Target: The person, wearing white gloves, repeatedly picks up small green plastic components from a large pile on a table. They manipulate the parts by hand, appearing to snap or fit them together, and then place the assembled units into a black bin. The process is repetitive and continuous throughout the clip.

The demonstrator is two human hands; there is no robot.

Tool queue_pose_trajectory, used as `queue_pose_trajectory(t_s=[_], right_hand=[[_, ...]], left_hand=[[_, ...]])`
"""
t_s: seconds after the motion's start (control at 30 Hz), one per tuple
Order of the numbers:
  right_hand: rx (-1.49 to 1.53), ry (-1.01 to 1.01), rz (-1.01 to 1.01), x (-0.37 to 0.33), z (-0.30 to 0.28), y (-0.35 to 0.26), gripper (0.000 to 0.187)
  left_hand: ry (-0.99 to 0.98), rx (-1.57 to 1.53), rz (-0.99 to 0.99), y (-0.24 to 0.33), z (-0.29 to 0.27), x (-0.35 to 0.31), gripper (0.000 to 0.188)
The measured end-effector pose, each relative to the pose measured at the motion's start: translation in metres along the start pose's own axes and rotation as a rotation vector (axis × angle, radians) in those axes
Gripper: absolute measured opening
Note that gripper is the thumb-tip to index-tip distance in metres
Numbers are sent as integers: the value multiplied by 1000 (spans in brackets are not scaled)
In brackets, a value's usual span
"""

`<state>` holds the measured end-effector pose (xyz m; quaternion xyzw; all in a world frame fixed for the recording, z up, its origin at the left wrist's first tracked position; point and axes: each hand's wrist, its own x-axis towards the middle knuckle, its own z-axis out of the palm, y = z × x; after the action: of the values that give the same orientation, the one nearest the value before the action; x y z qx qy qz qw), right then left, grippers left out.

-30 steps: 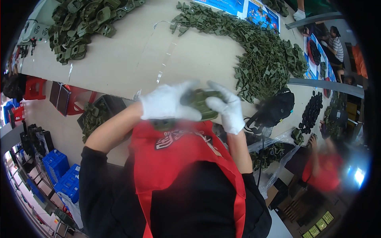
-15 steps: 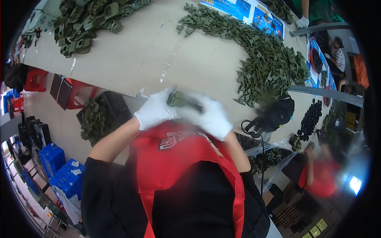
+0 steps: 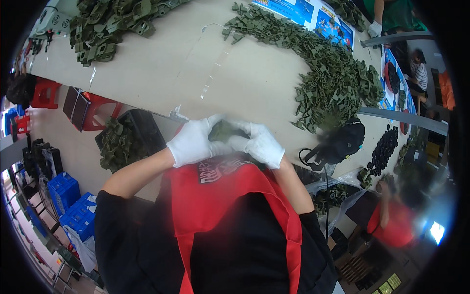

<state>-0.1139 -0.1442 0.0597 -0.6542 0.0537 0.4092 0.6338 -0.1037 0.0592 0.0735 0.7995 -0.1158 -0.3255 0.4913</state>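
Observation:
Between my two white-gloved hands, just over the near edge of the table, is an olive-green moulded plastic part (image 3: pixel 223 131). My left hand (image 3: pixel 192 140) grips its left side with thumb and fingers. My right hand (image 3: pixel 263 146) closes on its right side, fingertips curled over the edge. Glove fingers cover much of the part, so its full shape is hidden. Ahead to the right lies a big heap of small green plastic pieces (image 3: pixel 329 81). A pile of larger green plastic parts (image 3: pixel 110 30) rests at the far left.
Below the table edge, at left, a black crate (image 3: pixel 155 139) holds green parts. A black bag-like object (image 3: pixel 342 143) with a cord lies right of my hand. Blue crates (image 3: pixel 80 215) and a red stool (image 3: pixel 102 111) stand left. A person in red (image 3: pixel 391 223) works at right.
My right hand, blurred by motion before, is now steady and has closed in on the green part. Both hands sit nearer together around it.

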Motion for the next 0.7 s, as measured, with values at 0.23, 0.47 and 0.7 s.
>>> queue_pose_trajectory(t_s=[0.23, 0.47, 0.7], right_hand=[[-5, 64, -139, 11, -4, 31, 55], [-800, 96, -138, 5, -22, -5, 92], [-521, 172, -198, 58, -89, 33, 63]], left_hand=[[0, 14, -2, -10, 5, 10, 68], [-27, 73, 19, 13, 1, 41, 79], [-12, 288, 29, 8, 6, 136, 78]])
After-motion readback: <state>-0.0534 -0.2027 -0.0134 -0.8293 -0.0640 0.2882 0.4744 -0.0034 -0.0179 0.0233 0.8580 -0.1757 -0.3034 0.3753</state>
